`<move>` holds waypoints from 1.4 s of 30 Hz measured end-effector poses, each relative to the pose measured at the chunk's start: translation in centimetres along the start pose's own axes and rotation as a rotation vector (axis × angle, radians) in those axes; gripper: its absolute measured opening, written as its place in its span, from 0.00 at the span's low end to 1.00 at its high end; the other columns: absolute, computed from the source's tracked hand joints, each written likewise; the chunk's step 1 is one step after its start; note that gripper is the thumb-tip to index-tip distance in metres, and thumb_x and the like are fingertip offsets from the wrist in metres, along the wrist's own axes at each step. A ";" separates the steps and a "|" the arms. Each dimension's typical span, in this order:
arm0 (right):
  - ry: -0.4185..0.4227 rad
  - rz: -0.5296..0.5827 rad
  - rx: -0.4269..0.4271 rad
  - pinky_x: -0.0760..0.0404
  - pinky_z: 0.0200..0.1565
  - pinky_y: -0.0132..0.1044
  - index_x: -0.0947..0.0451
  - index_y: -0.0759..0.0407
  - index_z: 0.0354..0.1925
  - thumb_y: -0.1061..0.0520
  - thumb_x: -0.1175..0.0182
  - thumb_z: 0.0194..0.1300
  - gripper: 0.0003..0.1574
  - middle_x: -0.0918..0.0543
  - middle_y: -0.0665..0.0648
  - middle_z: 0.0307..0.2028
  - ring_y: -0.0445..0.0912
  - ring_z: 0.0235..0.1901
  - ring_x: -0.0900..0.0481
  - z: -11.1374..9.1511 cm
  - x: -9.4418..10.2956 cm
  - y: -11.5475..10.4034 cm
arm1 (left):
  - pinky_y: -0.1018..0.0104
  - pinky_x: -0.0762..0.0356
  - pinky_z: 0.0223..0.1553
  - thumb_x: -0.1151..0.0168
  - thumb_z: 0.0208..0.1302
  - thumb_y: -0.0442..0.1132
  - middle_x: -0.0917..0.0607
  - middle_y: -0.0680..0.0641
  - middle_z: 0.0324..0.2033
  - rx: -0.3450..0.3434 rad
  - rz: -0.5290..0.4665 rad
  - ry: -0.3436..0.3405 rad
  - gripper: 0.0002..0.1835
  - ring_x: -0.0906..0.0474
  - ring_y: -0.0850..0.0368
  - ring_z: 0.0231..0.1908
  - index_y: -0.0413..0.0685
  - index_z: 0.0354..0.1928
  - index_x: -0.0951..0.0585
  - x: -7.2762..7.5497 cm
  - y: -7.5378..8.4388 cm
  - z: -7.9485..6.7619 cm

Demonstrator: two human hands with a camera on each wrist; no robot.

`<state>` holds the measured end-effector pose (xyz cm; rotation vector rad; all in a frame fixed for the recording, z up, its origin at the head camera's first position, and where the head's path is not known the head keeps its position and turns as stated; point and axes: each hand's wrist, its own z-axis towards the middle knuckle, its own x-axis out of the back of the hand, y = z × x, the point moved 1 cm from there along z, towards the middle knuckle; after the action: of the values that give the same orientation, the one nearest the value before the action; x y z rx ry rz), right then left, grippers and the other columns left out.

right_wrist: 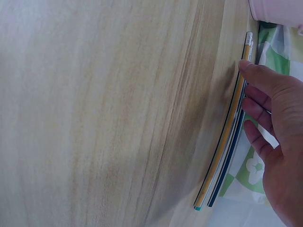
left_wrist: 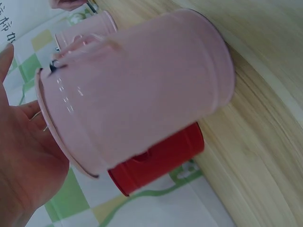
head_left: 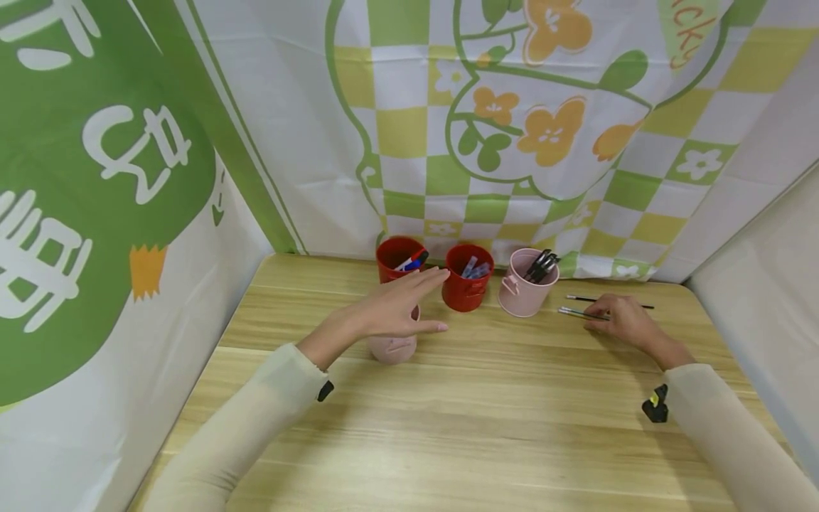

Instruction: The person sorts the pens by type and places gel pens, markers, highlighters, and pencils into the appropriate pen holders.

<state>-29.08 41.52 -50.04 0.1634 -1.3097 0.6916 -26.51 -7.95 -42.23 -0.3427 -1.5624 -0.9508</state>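
My left hand (head_left: 399,306) is held over a small pink metal bucket (head_left: 392,350), its fingers stretched out to the right and the thumb apart. In the left wrist view the palm is beside the bucket's rim, and nothing shows in its grasp. At the right of the table, my right hand (head_left: 621,320) pinches slim pencils (head_left: 576,313) lying flat, with white eraser ends pointing left. The right wrist view shows its thumb on one side of a yellow pencil (right_wrist: 222,142) and fingertips on the other. A dark pencil (head_left: 645,307) lies just behind.
Along the back stand a red bucket (head_left: 387,269) with markers, another red bucket (head_left: 462,295) with pale translucent pieces, and a pink bucket (head_left: 521,302) holding black pens. A patterned curtain (head_left: 403,135) hangs behind the wooden table (head_left: 448,441).
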 end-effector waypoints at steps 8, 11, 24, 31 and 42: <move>-0.004 0.002 -0.008 0.17 0.32 0.41 0.09 0.60 0.36 0.63 0.19 0.54 0.10 0.10 0.55 0.32 0.51 0.30 0.13 -0.1 -0.3 0.1 | 0.49 0.51 0.81 0.35 0.69 0.68 0.42 0.43 0.83 0.015 -0.011 0.028 0.54 0.48 0.45 0.82 0.45 0.85 0.44 -0.1 -1.8 -1.4; -0.001 0.007 -0.012 0.17 0.31 0.42 0.08 0.60 0.36 0.63 0.19 0.54 0.10 0.10 0.55 0.31 0.50 0.30 0.13 -0.1 -0.3 0.1 | 0.49 0.52 0.81 0.33 0.67 0.67 0.42 0.43 0.83 0.011 -0.019 0.041 0.55 0.49 0.47 0.83 0.43 0.84 0.43 -0.2 -2.4 -2.0; 0.021 0.009 0.028 0.18 0.31 0.40 0.08 0.59 0.34 0.66 0.20 0.53 0.08 0.11 0.54 0.31 0.48 0.29 0.14 -0.2 -0.7 0.4 | 0.50 0.52 0.82 0.30 0.65 0.63 0.41 0.43 0.83 -0.022 0.011 0.070 0.55 0.48 0.48 0.82 0.41 0.84 0.43 -0.8 -4.0 -4.0; 0.062 0.003 0.096 0.17 0.30 0.41 0.08 0.61 0.32 0.68 0.19 0.51 0.09 0.11 0.53 0.30 0.47 0.28 0.14 -0.3 -1.1 0.5 | 0.51 0.56 0.82 0.32 0.65 0.68 0.47 0.45 0.85 -0.014 0.030 0.067 0.59 0.53 0.49 0.84 0.43 0.85 0.48 -1.1 -4.6 -4.5; 0.075 0.004 0.151 0.15 0.30 0.45 0.07 0.64 0.32 0.70 0.21 0.52 0.07 0.11 0.55 0.29 0.50 0.28 0.13 -0.2 -1.2 0.2 | 0.48 0.54 0.82 0.34 0.66 0.69 0.48 0.49 0.85 -0.009 0.034 0.060 0.57 0.53 0.52 0.84 0.47 0.85 0.47 -1.4 -5.2 -5.1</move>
<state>-29.08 41.34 -51.22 0.2549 -1.1862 0.7936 -26.31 -14.46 -45.76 -0.3428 -1.4938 -0.9340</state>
